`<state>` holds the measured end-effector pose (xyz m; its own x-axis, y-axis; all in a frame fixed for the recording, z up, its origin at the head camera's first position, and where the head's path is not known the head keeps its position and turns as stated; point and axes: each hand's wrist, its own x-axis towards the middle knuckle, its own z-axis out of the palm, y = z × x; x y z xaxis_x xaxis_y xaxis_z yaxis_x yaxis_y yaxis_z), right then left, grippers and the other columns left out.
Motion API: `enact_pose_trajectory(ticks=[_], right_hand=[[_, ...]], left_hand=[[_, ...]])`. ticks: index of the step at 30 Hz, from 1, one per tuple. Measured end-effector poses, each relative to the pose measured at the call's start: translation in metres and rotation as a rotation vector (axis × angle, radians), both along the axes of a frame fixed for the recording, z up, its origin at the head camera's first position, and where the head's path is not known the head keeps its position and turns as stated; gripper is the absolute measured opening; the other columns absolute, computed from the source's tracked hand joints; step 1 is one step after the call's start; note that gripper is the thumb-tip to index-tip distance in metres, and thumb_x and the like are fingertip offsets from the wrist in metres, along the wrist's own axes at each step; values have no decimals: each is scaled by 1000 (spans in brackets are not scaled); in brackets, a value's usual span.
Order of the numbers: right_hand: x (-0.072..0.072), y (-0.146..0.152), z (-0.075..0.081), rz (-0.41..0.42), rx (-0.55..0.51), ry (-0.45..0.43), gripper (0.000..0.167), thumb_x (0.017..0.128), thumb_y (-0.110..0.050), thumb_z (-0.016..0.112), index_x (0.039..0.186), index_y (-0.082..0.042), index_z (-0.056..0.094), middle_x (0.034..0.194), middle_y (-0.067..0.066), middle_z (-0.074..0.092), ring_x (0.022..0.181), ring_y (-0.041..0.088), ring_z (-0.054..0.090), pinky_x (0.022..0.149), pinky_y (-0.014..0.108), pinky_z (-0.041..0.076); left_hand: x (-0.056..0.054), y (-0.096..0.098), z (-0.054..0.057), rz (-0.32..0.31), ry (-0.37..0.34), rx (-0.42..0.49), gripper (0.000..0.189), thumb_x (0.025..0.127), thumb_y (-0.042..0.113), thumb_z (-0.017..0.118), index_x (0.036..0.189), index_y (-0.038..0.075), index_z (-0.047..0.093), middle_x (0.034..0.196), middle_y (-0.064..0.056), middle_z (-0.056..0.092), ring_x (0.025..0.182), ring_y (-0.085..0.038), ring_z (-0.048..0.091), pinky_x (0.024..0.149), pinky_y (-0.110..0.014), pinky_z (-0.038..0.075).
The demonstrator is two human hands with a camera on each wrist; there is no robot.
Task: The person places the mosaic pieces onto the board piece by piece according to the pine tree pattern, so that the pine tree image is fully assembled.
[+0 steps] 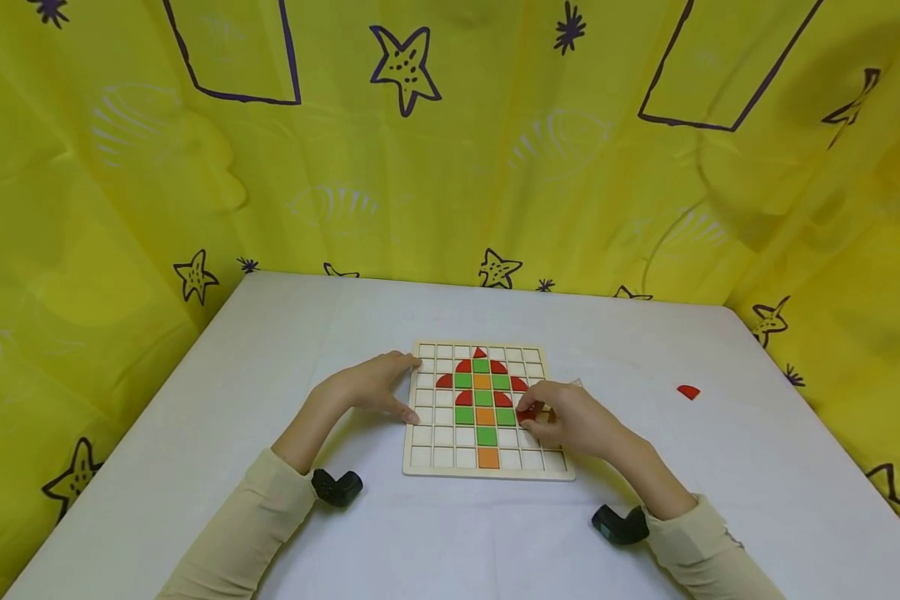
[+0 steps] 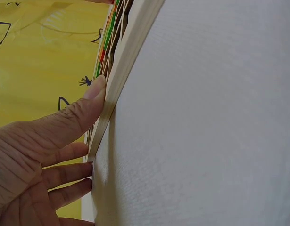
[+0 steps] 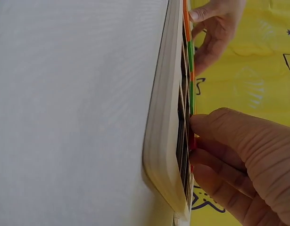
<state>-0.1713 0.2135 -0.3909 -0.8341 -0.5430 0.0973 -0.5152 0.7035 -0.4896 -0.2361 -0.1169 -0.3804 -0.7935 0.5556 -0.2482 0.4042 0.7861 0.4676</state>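
Note:
A square wooden grid board (image 1: 435,474) lies on the table, with green, orange and red pieces set in a tree-like pattern. At its right side my right hand (image 1: 573,417) pinches a small red piece (image 1: 524,415) between thumb and fingers, over a cell beside a green square (image 1: 506,416). The right wrist view shows this red piece (image 3: 192,142) partly hidden by the fingertips. My left hand (image 1: 375,386) touches the board's left edge, its thumb and fingers spread and extended. In the left wrist view the thumb (image 2: 94,92) rests against the wooden rim.
A loose red quarter-circle piece (image 1: 688,392) lies on the white tabletop (image 1: 622,342) to the right. Something small and pale (image 1: 577,382) shows behind the right hand, mostly hidden. A yellow patterned curtain (image 1: 450,167) hangs behind and at both sides of the table.

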Motion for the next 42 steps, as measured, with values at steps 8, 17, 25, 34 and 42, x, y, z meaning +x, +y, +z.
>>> enact_pose_trajectory(ticks=[8, 17, 25, 34, 42], right_hand=[[0, 5, 6, -5, 1, 19, 11, 91, -8, 76, 100, -13, 72, 93, -10, 69, 85, 9, 62, 74, 27, 56], [-6, 37, 26, -62, -43, 187, 17, 87, -2, 79, 104, -4, 73, 97, 0, 73, 84, 16, 66, 70, 30, 58], [-7, 64, 39, -110, -120, 333, 20, 85, 2, 80, 102, -6, 73, 98, 4, 74, 83, 18, 68, 68, 29, 58], [-5, 91, 47, -223, -127, 362, 17, 87, 0, 79, 102, -8, 74, 95, 2, 74, 83, 8, 65, 69, 21, 55], [-3, 117, 53, -325, -120, 346, 15, 89, -5, 78, 103, -7, 73, 95, 7, 75, 83, -10, 57, 70, 8, 48]], left_hand=[[1, 1, 2, 0, 1, 5, 96, 81, 39, 88, 154, 2, 39, 157, -22, 42, 147, -37, 38, 122, -51, 32], [1, 0, 1, 1, 2, 8, 95, 81, 37, 88, 154, 1, 40, 157, -22, 42, 147, -37, 38, 122, -51, 31], [2, 0, 1, 0, -3, 9, 94, 81, 37, 88, 154, 1, 40, 157, -22, 42, 147, -37, 37, 122, -51, 31], [2, -1, -1, 0, -3, 15, 94, 81, 37, 88, 153, 1, 40, 156, -22, 43, 147, -37, 38, 122, -51, 31], [0, -1, -2, -7, 12, 18, 95, 80, 38, 89, 153, 2, 41, 157, -22, 42, 147, -38, 37, 121, -53, 32]])
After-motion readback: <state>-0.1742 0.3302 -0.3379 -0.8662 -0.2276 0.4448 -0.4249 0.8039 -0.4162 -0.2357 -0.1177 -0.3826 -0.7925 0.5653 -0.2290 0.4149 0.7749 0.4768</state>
